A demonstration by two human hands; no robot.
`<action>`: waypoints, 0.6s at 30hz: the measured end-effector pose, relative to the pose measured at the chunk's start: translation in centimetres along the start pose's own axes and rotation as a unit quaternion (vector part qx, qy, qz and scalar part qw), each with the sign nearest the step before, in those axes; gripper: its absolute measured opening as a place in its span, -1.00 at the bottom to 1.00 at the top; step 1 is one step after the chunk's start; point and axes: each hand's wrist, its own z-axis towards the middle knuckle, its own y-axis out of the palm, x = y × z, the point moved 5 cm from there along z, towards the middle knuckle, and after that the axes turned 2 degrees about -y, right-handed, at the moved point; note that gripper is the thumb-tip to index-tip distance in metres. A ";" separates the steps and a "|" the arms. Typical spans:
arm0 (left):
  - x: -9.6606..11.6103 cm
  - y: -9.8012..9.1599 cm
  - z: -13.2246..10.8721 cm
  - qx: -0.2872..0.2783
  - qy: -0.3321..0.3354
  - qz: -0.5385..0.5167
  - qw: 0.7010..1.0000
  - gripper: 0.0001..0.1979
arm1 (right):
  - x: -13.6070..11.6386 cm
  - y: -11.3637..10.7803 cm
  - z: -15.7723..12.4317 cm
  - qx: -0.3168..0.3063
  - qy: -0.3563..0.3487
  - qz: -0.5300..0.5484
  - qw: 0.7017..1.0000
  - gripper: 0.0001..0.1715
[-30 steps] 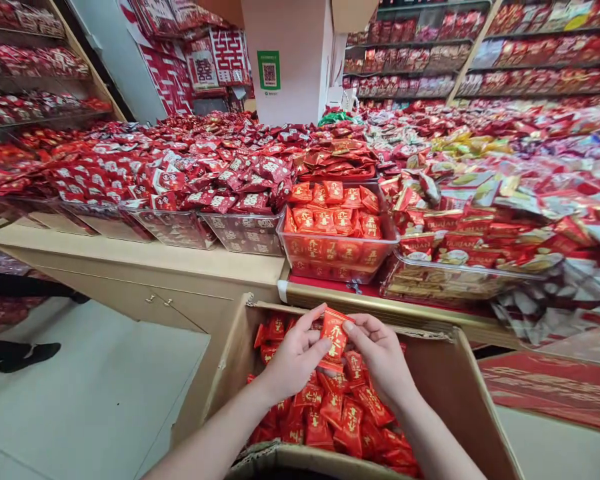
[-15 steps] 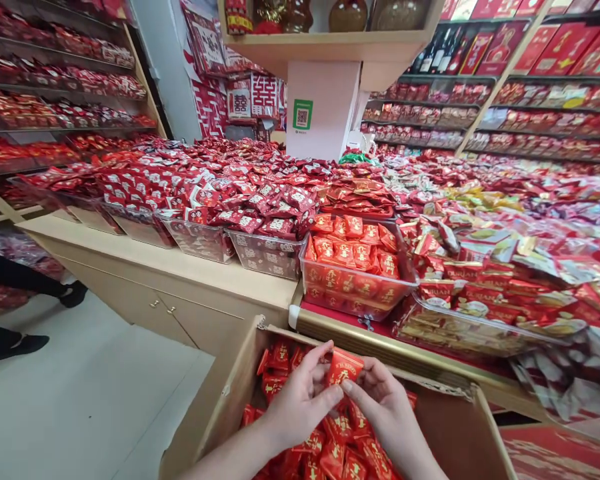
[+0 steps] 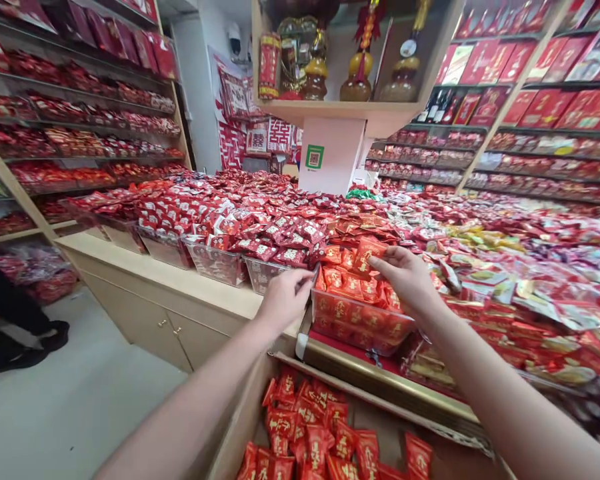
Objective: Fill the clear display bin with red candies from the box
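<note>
My right hand (image 3: 407,277) pinches a small red candy packet (image 3: 370,252) with gold lettering over the clear plastic bin (image 3: 365,327). Similar red packets (image 3: 353,283) stand in rows in that bin. By the bin's left rim is my left hand (image 3: 286,299), its fingers curled in and closed. Whether anything is between its fingertips, I cannot make out. Below both forearms, an open cardboard box (image 3: 450,430) holds many loose red packets (image 3: 315,433).
Bins of maroon packets (image 3: 280,243) line the counter (image 3: 220,293) to the left. Heaped snack packs (image 3: 510,327) lie to the right. A display cabinet (image 3: 340,110) overhangs the back. A person's dark-clothed legs (image 3: 15,313) show at far left.
Both hands have moved up and forward from above the cardboard box to the clear bin and have parted. The red packet now stays in my right hand alone. The view has tilted up.
</note>
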 end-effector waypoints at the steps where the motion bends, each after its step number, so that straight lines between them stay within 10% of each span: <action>1: -0.1 0.3 1.8 -0.029 -0.001 0.065 0.997 -0.76 | 0.1 0.0 -0.3 0.002 0.008 0.011 1.000 -0.66; 10: 1.8 4.0 6.8 -0.112 0.006 0.227 0.967 -0.78 | -0.6 -5.1 -9.9 -0.016 0.092 0.040 0.995 -0.73; 18: 1.0 4.1 9.2 -0.106 -0.028 0.222 0.969 -0.79 | 4.7 -8.5 -19.3 0.021 0.217 0.086 0.972 -0.73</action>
